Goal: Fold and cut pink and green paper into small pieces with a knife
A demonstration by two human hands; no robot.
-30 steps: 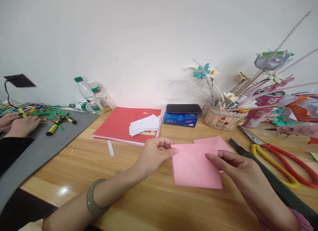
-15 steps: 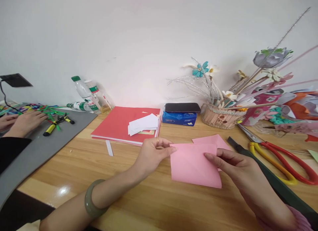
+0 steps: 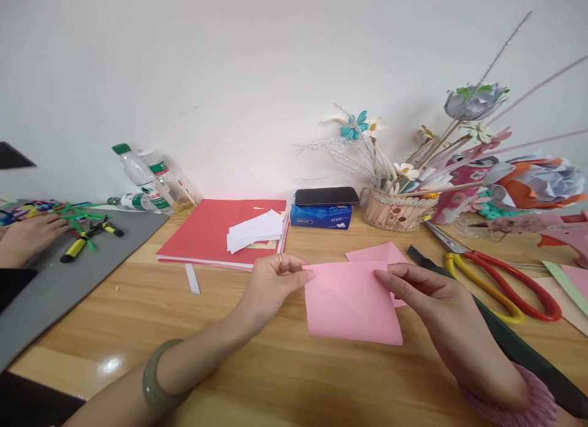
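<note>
A square-looking sheet of pink paper (image 3: 351,307) hangs between my two hands above the wooden table. My left hand (image 3: 273,283) pinches its upper left corner between thumb and fingers. At the upper right corner, my right hand (image 3: 420,292) grips the paper with the thumb in front and the fingers behind. Another piece of pink paper (image 3: 370,253) lies on the table behind the held sheet, partly hidden by it. To the right of my right hand lie scissors (image 3: 509,280) with red and yellow handles, their blades pointing away.
Red paper sheets (image 3: 206,225) carry a stack of white paper pieces (image 3: 257,230). Behind them stand a blue tissue pack (image 3: 321,217) with a phone (image 3: 326,196) on top, and a flower basket (image 3: 390,209). At left, another person's hand (image 3: 34,237) is near pliers (image 3: 77,246) on a grey mat (image 3: 133,243).
The view has turned a little to the right, so the table things sit further left. My right hand has slid up to the paper's upper right corner; both hands still hold the sheet.
</note>
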